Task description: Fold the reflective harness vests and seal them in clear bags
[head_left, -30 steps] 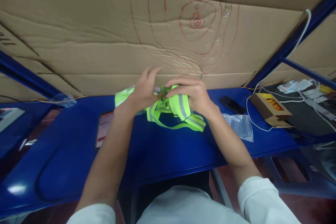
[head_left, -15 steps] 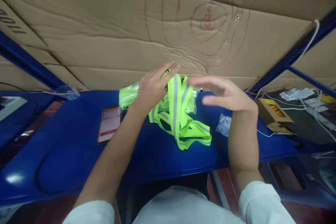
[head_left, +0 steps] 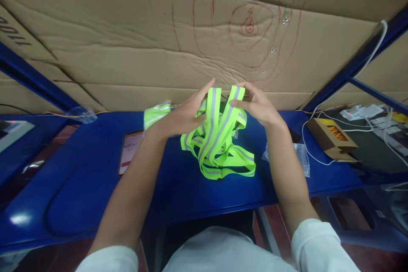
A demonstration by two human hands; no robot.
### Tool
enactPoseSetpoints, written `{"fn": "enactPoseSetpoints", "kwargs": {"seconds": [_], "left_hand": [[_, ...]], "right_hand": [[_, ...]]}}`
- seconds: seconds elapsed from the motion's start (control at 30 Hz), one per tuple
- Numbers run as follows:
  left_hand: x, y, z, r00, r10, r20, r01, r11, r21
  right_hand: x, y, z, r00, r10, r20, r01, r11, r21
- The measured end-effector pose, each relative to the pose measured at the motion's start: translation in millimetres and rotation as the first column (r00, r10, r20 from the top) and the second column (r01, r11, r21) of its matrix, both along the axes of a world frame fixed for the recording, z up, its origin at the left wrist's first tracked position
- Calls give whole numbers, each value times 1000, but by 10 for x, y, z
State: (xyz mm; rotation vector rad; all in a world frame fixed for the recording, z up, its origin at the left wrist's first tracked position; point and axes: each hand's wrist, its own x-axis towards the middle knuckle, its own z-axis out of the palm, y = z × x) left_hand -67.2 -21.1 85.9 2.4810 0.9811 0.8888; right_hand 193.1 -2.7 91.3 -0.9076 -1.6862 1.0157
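A fluorescent yellow-green reflective safety vest (head_left: pixel 219 136), made of straps with a grey stripe, is raised at its far end between my hands. Its lower loops lie tangled on the blue table (head_left: pixel 95 187). My left hand (head_left: pixel 188 114) is closed around the straps from the left, thumb pointing up and fingers partly hidden behind them. With thumb and fingers my right hand (head_left: pixel 259 104) pinches the upper right strap. Behind my left wrist, a second yellow-green bundle (head_left: pixel 156 114) lies in clear plastic.
A phone (head_left: pixel 129 148) lies left, partly behind my left forearm. Clear plastic bags (head_left: pixel 301 157) lie by my right forearm. At right are an open cardboard box (head_left: pixel 333 140) and white cables. A cardboard wall (head_left: pixel 111 29) stands behind the table; a clear plastic cup (head_left: pixel 84 114) lies near it.
My right hand has moved left and in, from open beside the vest to pinching a strap. The straps are now spread into two raised bands. My left hand has lowered slightly.
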Motion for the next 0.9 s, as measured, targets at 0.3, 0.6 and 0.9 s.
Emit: {"fn": "enactPoseSetpoints", "kwargs": {"seconds": [0.3, 0.6, 0.9], "left_hand": [[164, -11, -19, 986, 159, 58, -161, 986, 37], [25, 184, -93, 961, 200, 192, -158, 964, -216], [85, 150, -105, 882, 241, 405, -80, 923, -375]], "right_hand": [[-41, 17, -50, 990, 135, 32, -136, 990, 34], [225, 355, -292, 961, -44, 272, 27, 997, 66], [-313, -63, -265, 762, -103, 639, -190, 908, 373]]}}
